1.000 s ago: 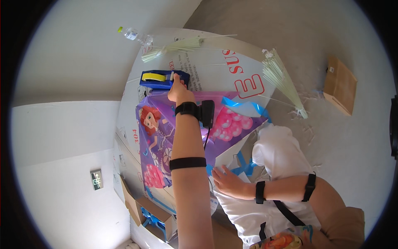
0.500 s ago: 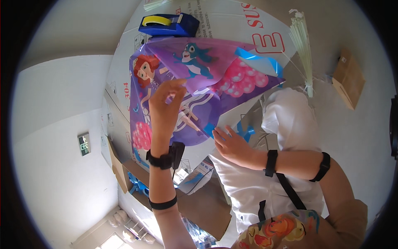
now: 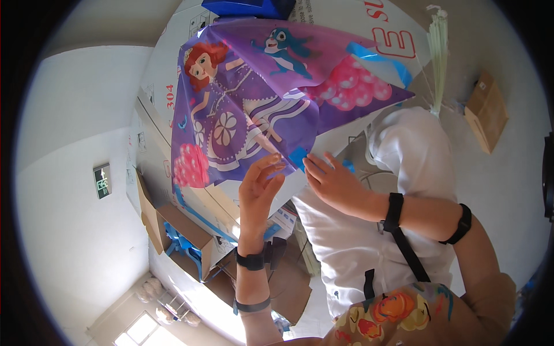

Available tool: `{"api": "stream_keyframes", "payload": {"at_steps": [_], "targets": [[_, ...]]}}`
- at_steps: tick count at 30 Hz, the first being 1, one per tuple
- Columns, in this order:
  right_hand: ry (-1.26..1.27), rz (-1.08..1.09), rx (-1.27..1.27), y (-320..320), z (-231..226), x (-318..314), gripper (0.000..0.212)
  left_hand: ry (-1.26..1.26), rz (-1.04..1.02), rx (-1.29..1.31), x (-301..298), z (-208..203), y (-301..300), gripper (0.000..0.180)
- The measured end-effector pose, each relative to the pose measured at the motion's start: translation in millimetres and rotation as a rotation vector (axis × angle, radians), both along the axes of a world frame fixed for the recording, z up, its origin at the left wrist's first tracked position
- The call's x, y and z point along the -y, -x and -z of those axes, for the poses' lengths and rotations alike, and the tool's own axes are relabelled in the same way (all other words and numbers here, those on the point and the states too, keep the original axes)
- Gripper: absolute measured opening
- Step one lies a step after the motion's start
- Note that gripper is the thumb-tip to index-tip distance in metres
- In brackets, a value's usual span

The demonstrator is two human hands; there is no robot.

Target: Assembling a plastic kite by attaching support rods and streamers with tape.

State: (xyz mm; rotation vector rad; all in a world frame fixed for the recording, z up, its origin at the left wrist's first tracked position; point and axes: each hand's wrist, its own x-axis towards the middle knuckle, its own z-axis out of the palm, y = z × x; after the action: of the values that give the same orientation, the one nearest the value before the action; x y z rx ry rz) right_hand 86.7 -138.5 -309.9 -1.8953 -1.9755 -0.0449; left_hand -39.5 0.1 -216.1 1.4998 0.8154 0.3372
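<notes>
A purple kite point(image 3: 231, 144) printed with a red-haired cartoon figure, a blue rabbit and pink balloons lies spread in front of me. My right hand point(image 3: 340, 187) is at its near corner, fingers over a small blue patch point(image 3: 298, 157); the thumb is hidden beneath. My left hand point(image 3: 261, 193) hovers beside the kite's near edge, left of that patch. Its fingers are loosely curled, with a gap to the thumb, and I see nothing between them. Blue ribbon point(image 3: 381, 59) crosses the kite's right part.
Beneath the kite is a white printed board point(image 3: 340, 23). A blue tape dispenser point(image 3: 254, 7) stands at its far edge. A bundle of pale sticks point(image 3: 440, 52) is at the right, near a brown cardboard box point(image 3: 487, 112). An open carton point(image 3: 193, 233) with blue items stands lower left.
My left hand has come down from over the kite's middle to its near edge, its fingers loosening. My right hand stays at the blue patch. The view has shifted, with the tape dispenser partly cut off.
</notes>
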Motion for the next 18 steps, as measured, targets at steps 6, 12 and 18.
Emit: {"api": "stream_keyframes", "payload": {"at_steps": [6, 12, 18], "targets": [[-0.005, 0.010, 0.009, -0.8, 0.8, -0.8, 0.031, 0.217, -0.263, 0.185, 17.6, 14.0, 8.9, 0.027], [-0.011, 0.004, -0.025, 0.0, 1.4, -1.1, 0.031, -0.047, -0.209, 0.001, 20.2, 26.3, 12.3, 0.038], [0.001, 0.001, -0.037, -2.8, 3.3, 0.2, 0.032, -0.408, 0.177, -0.280, 0.9, 9.9, -7.9, 0.083]]}}
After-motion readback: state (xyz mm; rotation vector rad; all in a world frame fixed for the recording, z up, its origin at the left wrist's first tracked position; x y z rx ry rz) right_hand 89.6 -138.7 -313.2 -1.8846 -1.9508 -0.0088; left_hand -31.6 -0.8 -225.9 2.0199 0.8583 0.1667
